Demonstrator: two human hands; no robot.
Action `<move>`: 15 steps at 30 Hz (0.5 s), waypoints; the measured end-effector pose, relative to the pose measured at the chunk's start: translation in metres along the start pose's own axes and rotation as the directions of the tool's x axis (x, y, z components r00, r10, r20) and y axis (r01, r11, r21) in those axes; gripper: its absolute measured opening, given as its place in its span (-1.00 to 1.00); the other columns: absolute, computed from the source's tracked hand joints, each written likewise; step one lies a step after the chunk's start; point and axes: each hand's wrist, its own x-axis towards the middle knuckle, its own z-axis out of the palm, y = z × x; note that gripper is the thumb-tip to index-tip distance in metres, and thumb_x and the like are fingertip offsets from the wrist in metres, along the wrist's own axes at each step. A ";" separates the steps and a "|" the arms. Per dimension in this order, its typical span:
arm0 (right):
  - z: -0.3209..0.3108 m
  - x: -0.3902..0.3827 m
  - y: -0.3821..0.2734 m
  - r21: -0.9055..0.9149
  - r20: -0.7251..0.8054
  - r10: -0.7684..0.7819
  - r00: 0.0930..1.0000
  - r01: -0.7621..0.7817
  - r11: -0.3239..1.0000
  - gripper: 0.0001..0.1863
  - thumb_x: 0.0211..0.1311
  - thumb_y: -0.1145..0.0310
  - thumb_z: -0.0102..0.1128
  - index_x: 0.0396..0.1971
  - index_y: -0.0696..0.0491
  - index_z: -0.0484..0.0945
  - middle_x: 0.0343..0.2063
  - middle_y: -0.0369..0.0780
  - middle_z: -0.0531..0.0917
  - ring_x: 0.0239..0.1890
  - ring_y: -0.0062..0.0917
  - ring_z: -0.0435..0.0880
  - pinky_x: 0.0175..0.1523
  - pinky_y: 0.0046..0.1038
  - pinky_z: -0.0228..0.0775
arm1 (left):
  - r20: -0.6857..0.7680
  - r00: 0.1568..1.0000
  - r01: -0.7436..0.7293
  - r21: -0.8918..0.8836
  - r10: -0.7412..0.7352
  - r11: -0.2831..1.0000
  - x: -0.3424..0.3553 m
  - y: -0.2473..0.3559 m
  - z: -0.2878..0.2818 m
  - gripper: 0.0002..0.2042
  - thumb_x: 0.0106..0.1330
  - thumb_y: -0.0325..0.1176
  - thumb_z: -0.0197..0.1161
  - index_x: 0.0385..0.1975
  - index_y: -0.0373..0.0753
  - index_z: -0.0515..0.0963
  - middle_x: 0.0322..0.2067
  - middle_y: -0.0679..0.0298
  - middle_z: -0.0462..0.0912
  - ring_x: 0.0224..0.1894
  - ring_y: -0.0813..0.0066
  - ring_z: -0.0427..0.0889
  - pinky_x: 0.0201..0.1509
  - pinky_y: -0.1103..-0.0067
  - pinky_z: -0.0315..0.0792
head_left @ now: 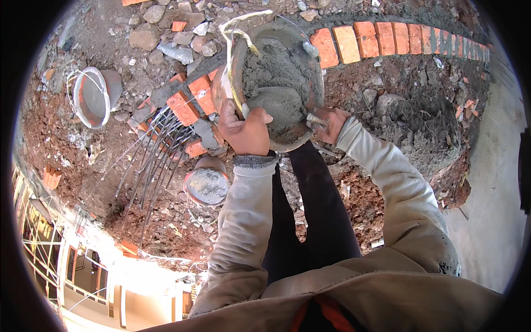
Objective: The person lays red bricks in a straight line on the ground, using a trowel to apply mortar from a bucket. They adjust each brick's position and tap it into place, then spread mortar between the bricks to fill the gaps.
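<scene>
A bucket (317,77) of wet grey mortar (276,63) is tipped toward me in front of my legs. My left hand (245,130) is closed on its near left rim, the thumb lying along the edge beside a pale, frayed rope handle (228,41). At the near right rim, my right hand (330,125) is closed around the short handle of what looks like a trowel (314,119). Mortar covers its blade, so the outline is hard to make out. Just beyond the bucket, a curved row of orange bricks (368,40) runs off to the right.
To the left stands another bucket (94,99) with grey contents. A smaller bucket (207,185) of grey-white material sits near my left forearm. Steel bars (160,146) stick out by loose bricks (181,108) and a taut string. Rubble (149,36) covers the far left ground.
</scene>
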 end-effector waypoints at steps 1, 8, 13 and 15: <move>0.010 -0.003 -0.003 0.115 0.002 -0.052 0.999 0.051 0.992 -0.55 0.04 0.20 0.18 0.01 -0.15 0.50 -0.34 -0.08 0.66 -0.26 -0.13 0.66 -0.06 -0.15 0.48 | 0.003 1.000 -0.015 -0.031 0.015 0.999 -0.001 -0.002 -0.003 -0.87 -0.09 -0.65 0.08 -0.61 -0.27 0.30 -0.67 0.41 0.40 -0.64 0.71 0.35 -0.58 0.69 0.30; 0.009 -0.029 -0.054 0.205 -0.042 -0.153 0.987 0.158 0.966 -0.59 -0.03 0.26 0.23 -0.09 -0.01 0.58 -0.33 -0.17 0.66 -0.31 -0.21 0.66 -0.18 -0.30 0.53 | 0.057 0.997 0.050 0.044 -0.053 0.998 -0.010 0.002 -0.057 -0.87 -0.09 -0.67 0.08 -0.56 -0.30 0.35 -0.62 0.40 0.40 -0.59 0.71 0.36 -0.55 0.68 0.32; 0.014 -0.024 -0.091 -0.174 -0.261 -0.236 0.936 0.195 0.965 -0.54 -0.02 0.24 0.26 -0.02 -0.08 0.56 -0.30 -0.22 0.58 -0.35 -0.31 0.66 -0.25 -0.29 0.55 | 0.041 0.996 0.082 -0.041 -0.081 0.996 -0.008 0.008 -0.083 -0.85 -0.06 -0.69 0.06 -0.47 -0.34 0.40 -0.58 0.34 0.46 -0.61 0.67 0.41 -0.56 0.68 0.33; 0.013 -0.037 -0.112 -0.075 -0.239 -0.154 0.959 0.140 0.987 -0.54 -0.01 0.22 0.25 -0.01 -0.09 0.55 -0.30 -0.21 0.58 -0.32 -0.29 0.66 -0.24 -0.30 0.55 | 0.024 0.994 0.111 -0.066 -0.109 0.992 -0.010 0.012 -0.086 -0.86 -0.06 -0.68 0.06 -0.48 -0.36 0.40 -0.61 0.32 0.47 -0.62 0.67 0.43 -0.57 0.68 0.34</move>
